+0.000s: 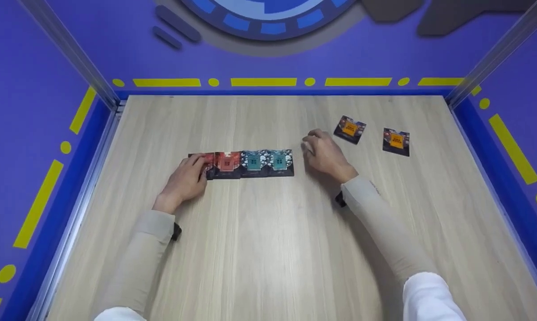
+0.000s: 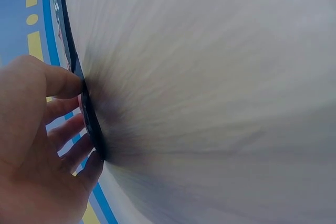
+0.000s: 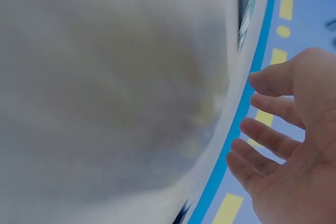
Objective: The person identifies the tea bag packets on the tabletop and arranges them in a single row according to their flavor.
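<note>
In the head view, four dark-bordered cards lie in a row, side by side: a red card at the left end, another red card (image 1: 227,164), then a teal card (image 1: 254,163) and a second teal card (image 1: 280,162). My left hand (image 1: 183,180) rests on the left-end red card, partly covering it. The left wrist view shows my left hand (image 2: 47,129) with thumb and relaxed fingers touching the dark card edge (image 2: 93,124). Just right of the row hovers my right hand (image 1: 325,156). Its fingers are loosely bent and hold nothing in the right wrist view, where the hand (image 3: 294,135) shows.
Two orange-centred cards lie apart at the back right, a tilted one (image 1: 350,129) and another (image 1: 396,141) farther right. The wooden table (image 1: 259,249) is bounded by blue-purple panels (image 1: 161,67) with yellow marks and metal frame edges.
</note>
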`<state>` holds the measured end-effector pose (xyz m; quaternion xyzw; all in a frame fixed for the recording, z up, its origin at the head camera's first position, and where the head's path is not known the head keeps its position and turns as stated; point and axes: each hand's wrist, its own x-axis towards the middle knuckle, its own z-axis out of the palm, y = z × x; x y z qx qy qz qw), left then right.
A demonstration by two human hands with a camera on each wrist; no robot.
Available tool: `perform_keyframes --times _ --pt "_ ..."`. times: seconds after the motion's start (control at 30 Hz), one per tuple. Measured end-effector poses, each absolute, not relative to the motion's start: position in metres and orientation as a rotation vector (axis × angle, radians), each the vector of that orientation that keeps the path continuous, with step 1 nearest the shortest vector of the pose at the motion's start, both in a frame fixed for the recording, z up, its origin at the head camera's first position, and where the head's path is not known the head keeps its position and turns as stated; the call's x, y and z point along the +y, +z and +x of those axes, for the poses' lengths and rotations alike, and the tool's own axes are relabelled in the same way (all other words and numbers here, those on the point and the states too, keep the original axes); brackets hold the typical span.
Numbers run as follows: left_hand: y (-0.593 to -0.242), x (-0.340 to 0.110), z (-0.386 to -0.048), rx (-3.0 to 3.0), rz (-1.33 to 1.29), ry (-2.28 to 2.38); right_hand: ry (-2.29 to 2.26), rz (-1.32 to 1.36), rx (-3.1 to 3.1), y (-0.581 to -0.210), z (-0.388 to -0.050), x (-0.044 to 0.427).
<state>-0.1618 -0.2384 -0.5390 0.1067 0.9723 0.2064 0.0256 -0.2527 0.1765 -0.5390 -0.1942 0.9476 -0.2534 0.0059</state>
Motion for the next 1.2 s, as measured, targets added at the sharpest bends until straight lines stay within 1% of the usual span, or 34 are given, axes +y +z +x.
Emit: perform_keyframes --times 0.23,0.53,0.9,1.2 --pt "-0.537 -0.238 -0.162 2.994 0.309 0.644 -0.771 -0.477 3.021 -0.540 -0.269 0.199" --pt "-0.538 -0.240 -0.163 2.993 0.312 0.621 -0.827 -0.387 3.069 -0.545 -0.293 0.220" --pt "-0.540 -0.240 -0.162 2.987 0.309 0.643 -0.823 -0.261 3.085 -0.555 -0.301 0.248" --pt "-0.540 -0.240 -0.163 2.999 0.315 0.633 -0.778 -0.119 3.081 -0.557 -0.303 0.252"
